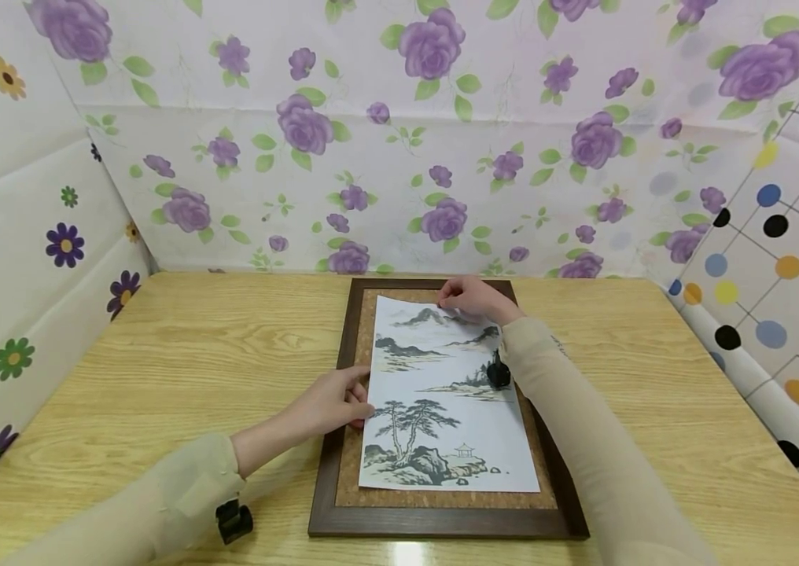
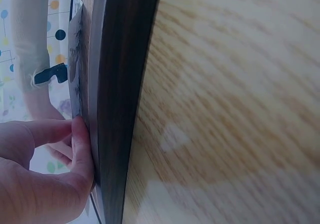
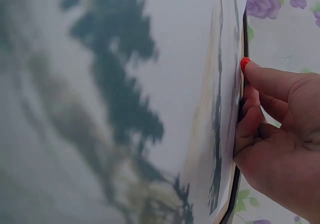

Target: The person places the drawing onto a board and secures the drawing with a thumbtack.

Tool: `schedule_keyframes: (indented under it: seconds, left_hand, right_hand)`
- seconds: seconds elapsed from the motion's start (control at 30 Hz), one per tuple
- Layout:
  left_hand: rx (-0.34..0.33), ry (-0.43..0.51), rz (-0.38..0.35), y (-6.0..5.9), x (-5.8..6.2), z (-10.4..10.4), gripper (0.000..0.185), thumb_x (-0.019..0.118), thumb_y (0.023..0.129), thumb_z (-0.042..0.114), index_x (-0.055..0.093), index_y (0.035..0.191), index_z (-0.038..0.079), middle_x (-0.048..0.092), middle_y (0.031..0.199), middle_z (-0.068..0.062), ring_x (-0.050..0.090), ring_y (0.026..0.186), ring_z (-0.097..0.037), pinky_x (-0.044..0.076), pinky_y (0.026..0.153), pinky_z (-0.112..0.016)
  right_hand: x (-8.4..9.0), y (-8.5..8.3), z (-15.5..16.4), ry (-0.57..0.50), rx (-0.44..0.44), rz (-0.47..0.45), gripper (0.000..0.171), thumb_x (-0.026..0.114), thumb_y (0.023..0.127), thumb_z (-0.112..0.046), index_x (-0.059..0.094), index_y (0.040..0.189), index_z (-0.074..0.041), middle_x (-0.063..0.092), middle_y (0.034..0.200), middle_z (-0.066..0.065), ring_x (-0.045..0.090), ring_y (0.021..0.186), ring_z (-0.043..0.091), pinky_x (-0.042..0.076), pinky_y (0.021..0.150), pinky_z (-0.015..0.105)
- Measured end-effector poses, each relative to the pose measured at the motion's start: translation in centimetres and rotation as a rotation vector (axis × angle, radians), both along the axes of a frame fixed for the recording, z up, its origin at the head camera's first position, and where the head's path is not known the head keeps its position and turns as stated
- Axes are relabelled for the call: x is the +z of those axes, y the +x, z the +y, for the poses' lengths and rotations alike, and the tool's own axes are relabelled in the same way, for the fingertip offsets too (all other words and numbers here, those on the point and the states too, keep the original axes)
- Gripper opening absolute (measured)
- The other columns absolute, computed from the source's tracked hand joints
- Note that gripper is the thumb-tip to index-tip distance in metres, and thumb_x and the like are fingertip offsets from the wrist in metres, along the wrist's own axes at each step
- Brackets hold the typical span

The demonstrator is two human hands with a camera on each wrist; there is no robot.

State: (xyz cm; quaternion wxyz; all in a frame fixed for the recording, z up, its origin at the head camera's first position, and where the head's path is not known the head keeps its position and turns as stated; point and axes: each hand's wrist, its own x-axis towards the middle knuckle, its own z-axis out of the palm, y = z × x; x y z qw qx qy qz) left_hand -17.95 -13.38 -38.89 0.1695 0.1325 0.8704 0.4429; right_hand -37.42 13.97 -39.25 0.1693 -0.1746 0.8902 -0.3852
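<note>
A dark wooden frame (image 1: 442, 523) with a cork panel (image 1: 350, 464) lies flat on the table. On the cork lies a paper print of an ink landscape (image 1: 442, 409). My left hand (image 1: 343, 401) rests at the print's left edge, fingertips on the paper and thumb (image 2: 82, 149) against the frame (image 2: 120, 84). At the print's top edge my right hand (image 1: 458, 297) has its fingers curled, and a small red pin head (image 3: 245, 64) shows at the index fingertip. Up close the print (image 3: 125, 109) fills the right wrist view beside that hand (image 3: 280, 134).
The wooden table (image 1: 159, 369) is walled in: purple-flowered panels (image 1: 371, 157) at the back, a flowered panel (image 1: 10, 259) at the left, a dotted panel (image 1: 782, 275) at the right. Black wrist mounts (image 1: 233, 520) sit on both sleeves.
</note>
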Motion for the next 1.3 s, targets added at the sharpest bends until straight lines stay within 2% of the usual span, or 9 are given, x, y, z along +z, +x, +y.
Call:
schedule_keyframes:
  seconds: [0.33, 0.57, 0.97, 1.3]
  left_hand:
    - [0.009, 0.016, -0.009, 0.04, 0.00, 0.06, 0.069, 0.067, 0.089, 0.002, 0.034, 0.149, -0.010, 0.065, 0.089, -0.010, 0.064, 0.068, -0.012, 0.056, 0.066, -0.029]
    - [-0.003, -0.002, 0.007, 0.06, 0.12, 0.05, 0.069, 0.067, 0.089, 0.003, 0.034, 0.149, -0.009, 0.066, 0.087, -0.009, 0.064, 0.067, -0.012, 0.055, 0.065, -0.028]
    - [-0.007, -0.005, 0.011, 0.08, 0.05, 0.05, 0.069, 0.066, 0.089, 0.003, 0.034, 0.149, -0.010, 0.066, 0.087, -0.009, 0.064, 0.067, -0.012, 0.053, 0.065, -0.028]
    - [-0.013, 0.006, 0.012, -0.06, -0.01, 0.04, 0.068, 0.066, 0.089, 0.002, 0.034, 0.148, -0.011, 0.066, 0.088, -0.010, 0.065, 0.068, -0.012, 0.052, 0.065, -0.026]
  right_hand:
    - [0.53, -0.16, -0.30, 0.074, 0.037, -0.004, 0.017, 0.051, 0.102, -0.014, 0.063, 0.106, -0.003, 0.064, 0.108, 0.010, 0.049, 0.088, 0.017, 0.040, 0.078, 0.029]
    - [0.81, -0.09, -0.65, 0.092, 0.017, 0.015, 0.018, 0.049, 0.103, -0.015, 0.061, 0.107, -0.002, 0.064, 0.108, 0.011, 0.048, 0.083, 0.017, 0.039, 0.071, 0.027]
    - [0.41, 0.09, -0.70, 0.076, 0.019, 0.042, 0.016, 0.054, 0.102, -0.017, 0.061, 0.106, -0.003, 0.062, 0.098, 0.007, 0.048, 0.081, 0.018, 0.039, 0.070, 0.026]
    - [0.31, -0.33, -0.77, 0.127, 0.047, 0.130, 0.014, 0.057, 0.100, -0.016, 0.064, 0.103, -0.004, 0.064, 0.096, 0.008, 0.048, 0.078, 0.015, 0.040, 0.070, 0.027]
